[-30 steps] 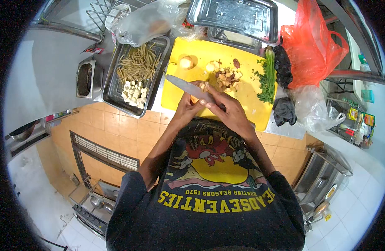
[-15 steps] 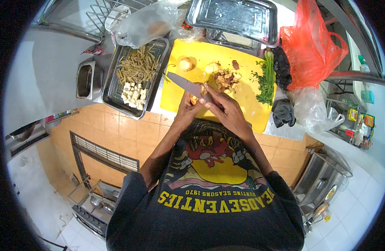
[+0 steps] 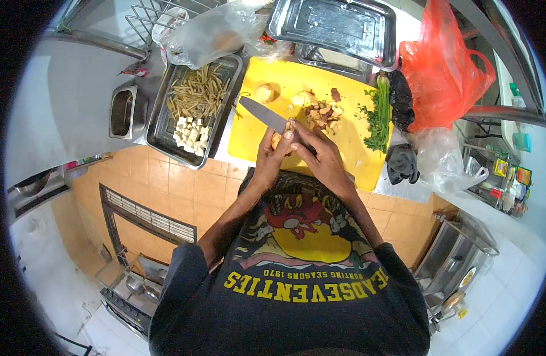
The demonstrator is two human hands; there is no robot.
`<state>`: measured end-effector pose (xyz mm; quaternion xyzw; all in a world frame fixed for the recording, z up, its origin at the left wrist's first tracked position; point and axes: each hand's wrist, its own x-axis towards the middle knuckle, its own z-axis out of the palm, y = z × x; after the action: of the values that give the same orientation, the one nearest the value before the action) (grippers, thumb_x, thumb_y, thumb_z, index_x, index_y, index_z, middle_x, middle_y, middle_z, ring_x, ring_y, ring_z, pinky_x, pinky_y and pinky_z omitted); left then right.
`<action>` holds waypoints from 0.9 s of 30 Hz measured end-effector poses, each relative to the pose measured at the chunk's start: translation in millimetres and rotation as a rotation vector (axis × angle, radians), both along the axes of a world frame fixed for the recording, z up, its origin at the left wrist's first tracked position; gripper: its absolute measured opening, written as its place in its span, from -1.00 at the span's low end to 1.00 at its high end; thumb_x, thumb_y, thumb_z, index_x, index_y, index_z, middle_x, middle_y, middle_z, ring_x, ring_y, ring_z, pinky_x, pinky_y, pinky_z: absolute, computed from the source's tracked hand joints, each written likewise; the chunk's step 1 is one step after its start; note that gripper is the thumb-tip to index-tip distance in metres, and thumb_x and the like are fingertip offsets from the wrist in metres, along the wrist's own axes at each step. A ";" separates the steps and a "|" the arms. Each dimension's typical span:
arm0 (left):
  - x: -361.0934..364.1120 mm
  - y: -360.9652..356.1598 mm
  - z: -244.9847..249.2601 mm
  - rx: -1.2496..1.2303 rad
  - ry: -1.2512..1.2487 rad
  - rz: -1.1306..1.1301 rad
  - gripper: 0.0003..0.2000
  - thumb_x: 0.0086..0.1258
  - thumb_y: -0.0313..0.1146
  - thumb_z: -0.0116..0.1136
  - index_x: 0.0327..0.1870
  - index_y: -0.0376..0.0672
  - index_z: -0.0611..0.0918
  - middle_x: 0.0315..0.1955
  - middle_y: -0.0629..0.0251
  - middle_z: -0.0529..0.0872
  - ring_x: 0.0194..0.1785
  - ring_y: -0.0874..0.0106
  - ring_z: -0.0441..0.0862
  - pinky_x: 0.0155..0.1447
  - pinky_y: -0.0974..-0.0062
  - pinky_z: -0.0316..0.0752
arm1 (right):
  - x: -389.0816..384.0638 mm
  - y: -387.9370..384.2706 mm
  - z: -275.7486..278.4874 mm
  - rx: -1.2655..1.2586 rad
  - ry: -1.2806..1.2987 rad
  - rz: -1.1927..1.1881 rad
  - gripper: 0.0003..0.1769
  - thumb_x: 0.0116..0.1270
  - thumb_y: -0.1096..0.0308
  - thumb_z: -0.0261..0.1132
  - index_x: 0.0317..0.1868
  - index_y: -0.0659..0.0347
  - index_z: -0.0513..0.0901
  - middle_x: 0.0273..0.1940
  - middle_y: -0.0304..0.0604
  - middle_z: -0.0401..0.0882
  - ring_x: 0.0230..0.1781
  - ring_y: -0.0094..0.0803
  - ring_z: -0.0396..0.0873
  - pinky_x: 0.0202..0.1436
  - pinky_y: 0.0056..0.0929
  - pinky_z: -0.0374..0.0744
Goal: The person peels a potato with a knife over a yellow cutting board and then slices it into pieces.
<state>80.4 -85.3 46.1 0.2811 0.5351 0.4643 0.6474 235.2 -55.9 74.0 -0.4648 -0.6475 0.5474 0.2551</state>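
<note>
My right hand (image 3: 323, 155) is closed on a large knife (image 3: 262, 114), its blade pointing up and left over the yellow cutting board (image 3: 249, 139). In my left hand (image 3: 272, 154) is a small orange-brown piece of food (image 3: 276, 140), close beside the blade. Beyond my hands lie a pile of brown and pale peelings (image 3: 324, 116), a pale peeled piece (image 3: 301, 98) and a round pale vegetable (image 3: 264, 93). Green leafy stalks (image 3: 378, 115) lie along the board's right side.
At the left, a metal tray (image 3: 156, 127) holds cut green beans (image 3: 196, 95) and white cubes (image 3: 191, 135). An empty-looking metal tray (image 3: 332, 29) sits behind the board. A red plastic bag (image 3: 442, 71) and a black bag (image 3: 402, 163) are at the right.
The orange-brown piece shows more between the fingers of my left hand. The knife has shifted slightly right, and both hands stay close together.
</note>
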 end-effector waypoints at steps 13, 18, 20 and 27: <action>-13.7 11.1 11.5 -0.059 -0.372 -0.071 -0.50 0.53 -0.17 0.05 0.42 0.08 0.21 0.04 0.40 0.46 -0.08 0.54 0.47 -0.07 0.58 0.36 | 37.8 14.2 -5.4 -0.283 -0.136 -0.055 -0.26 0.52 -0.21 -0.09 0.52 0.05 0.16 0.36 0.11 0.37 0.25 -0.14 0.52 0.36 -0.23 0.36; -15.2 10.6 0.9 -0.016 -0.328 -0.101 -0.49 0.58 -0.18 -0.06 0.48 0.11 0.11 0.12 0.40 0.43 -0.01 0.51 0.49 0.06 0.55 0.40 | 38.3 10.8 -9.4 -0.177 -0.187 -0.028 -0.28 0.51 -0.18 -0.05 0.50 0.07 0.20 0.37 0.10 0.36 0.33 -0.13 0.44 0.38 -0.23 0.34; -18.2 8.5 -9.5 -0.002 -0.374 -0.128 -0.38 0.54 -0.08 -0.01 0.51 0.14 0.02 0.24 0.37 0.36 0.15 0.47 0.44 0.19 0.48 0.39 | 32.5 8.9 -9.3 -0.061 -0.060 0.054 -0.32 0.50 -0.10 0.06 0.48 0.08 0.23 0.39 0.11 0.33 0.37 -0.12 0.38 0.38 -0.24 0.34; -16.0 4.6 -4.2 0.086 -0.234 -0.208 -0.20 0.42 0.11 0.09 0.54 0.14 -0.07 0.42 0.34 0.15 0.41 0.39 0.20 0.35 0.29 0.29 | 20.7 6.8 6.8 -0.062 -0.004 0.144 -0.35 0.49 0.07 0.15 0.47 0.12 0.25 0.37 0.09 0.37 0.38 -0.19 0.36 0.39 -0.28 0.32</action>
<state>64.4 -80.7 41.9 0.3066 0.4038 0.4465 0.7373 255.9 -49.1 80.7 -0.4258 -0.6626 0.5831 0.1991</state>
